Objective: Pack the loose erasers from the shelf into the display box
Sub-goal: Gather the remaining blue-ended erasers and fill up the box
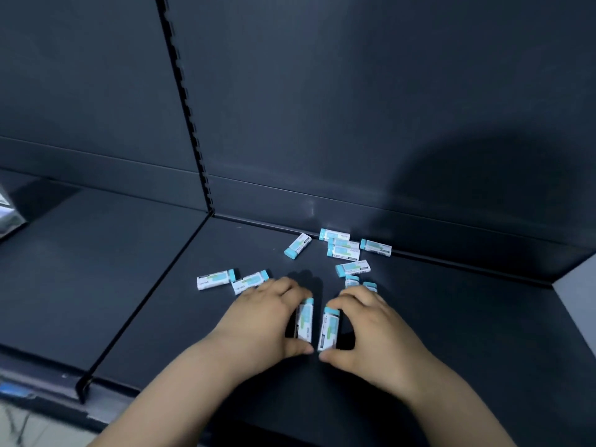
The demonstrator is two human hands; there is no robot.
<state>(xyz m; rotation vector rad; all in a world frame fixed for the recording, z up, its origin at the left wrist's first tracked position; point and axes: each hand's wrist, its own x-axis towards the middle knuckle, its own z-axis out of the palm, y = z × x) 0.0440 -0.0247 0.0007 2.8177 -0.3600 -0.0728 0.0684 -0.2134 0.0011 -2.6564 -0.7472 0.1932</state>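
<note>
Your left fingers [292, 293] curl over the blue cap end of one eraser [305, 322], with the thumb pressed at its near end, so the left hand [261, 321] is pinching it lengthwise against the shelf [129, 285]. Your right fingers [351, 298] do the same on a second eraser [329, 327], thumb at the near end and fingertips over the blue cap, so the right hand [374, 330] is closed on that one. The two lie side by side, close but with a dark gap between them, both pointing away from you. Beyond your left knuckles two more lie just beside each other [216, 279], the nearer one partly under your fingers. Beyond the right hand, two stubby ends peek out [352, 280], then a single one lying across [353, 268], then a small cluster by the back wall [343, 248] with one angled off to its left [297, 246]. No display box is in view, so you cannot tell from here where it sits. These look like small, light, stiff blocks in paper sleeves; the sleeve is likely smoother than the bare blue end, so a grip along the long sides, or end to end as you have it, should hold better than pinching the flat faces. They seem sturdy, with little risk of damage. Being light, they may skid on the smooth dark shelf if you push instead of lifting, so gather a few into a neat stack before you carry them.
</note>
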